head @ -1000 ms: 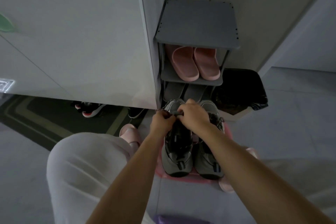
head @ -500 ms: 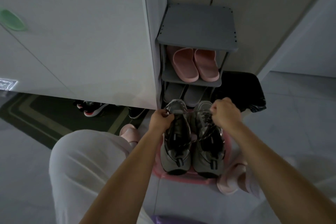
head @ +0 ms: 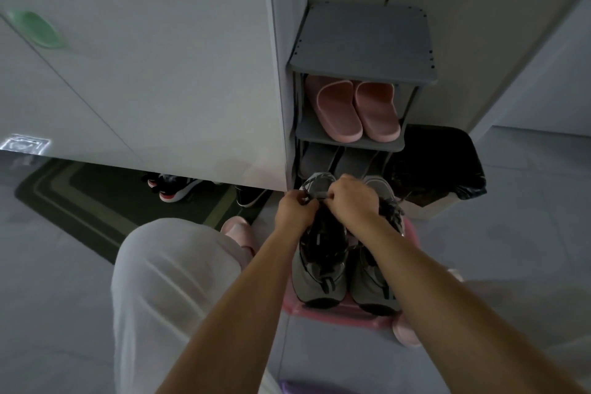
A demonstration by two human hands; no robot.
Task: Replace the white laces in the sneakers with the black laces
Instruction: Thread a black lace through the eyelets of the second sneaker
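**Dim hallway, lacing under way**

Grey floor tiles (head: 511,265) and a grey shoe rack (head: 364,38) holding pink slippers (head: 355,112) were seen behind a pink stool (head: 319,310). On it the two grey sneakers (head: 319,281) were stood side by side, toes toward the camera.

The step in hand was judged to be work at the top eyelets of the sneaker on the left-hand side. For it to be done well, the lace (head: 315,198) would best be gripped close to its tip and fed straight through the eyelet. Both ends should then be drawn evenly so that no slack is left lower down. The shoe should be kept pressed down, since it could be tipped off the small stool by a hard pull.

The left hand (head: 295,209) and the right hand (head: 355,198) were brought close together over that sneaker's collar. The fingers of both were curled in tight, and the lace was pinched between fingertips and thumbs. Its colour could not be told in the poor light. Nothing else was held, and the other sneaker was left untouched just beside.
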